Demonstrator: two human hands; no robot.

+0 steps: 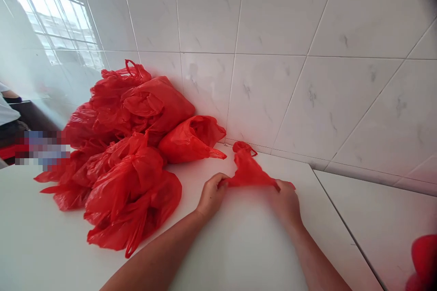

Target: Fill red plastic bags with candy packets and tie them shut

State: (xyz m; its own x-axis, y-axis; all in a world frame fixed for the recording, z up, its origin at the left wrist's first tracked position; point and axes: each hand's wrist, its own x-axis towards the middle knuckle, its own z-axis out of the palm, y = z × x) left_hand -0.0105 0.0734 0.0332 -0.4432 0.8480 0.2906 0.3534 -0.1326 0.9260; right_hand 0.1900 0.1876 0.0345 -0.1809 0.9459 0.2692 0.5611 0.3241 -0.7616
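Observation:
A red plastic bag (251,170) is stretched between my two hands just above the white table. My left hand (212,195) pinches its left corner between thumb and fingers. At the opposite corner, my right hand (286,202) grips the edge, with a bit of red film sticking out past the fingers. The bag narrows away from me to a crumpled, looped end near the wall. Left of my left hand lies a pile of red plastic bags (133,182), bunched and some bulging. One bag (193,138) in the pile has its mouth open toward the right.
The white table (239,254) meets a tiled wall (269,91) at the back. A seam crosses the tabletop on the right. Something red (425,254) shows at the right edge. At the far left is part of a person (8,111), beside a blurred patch.

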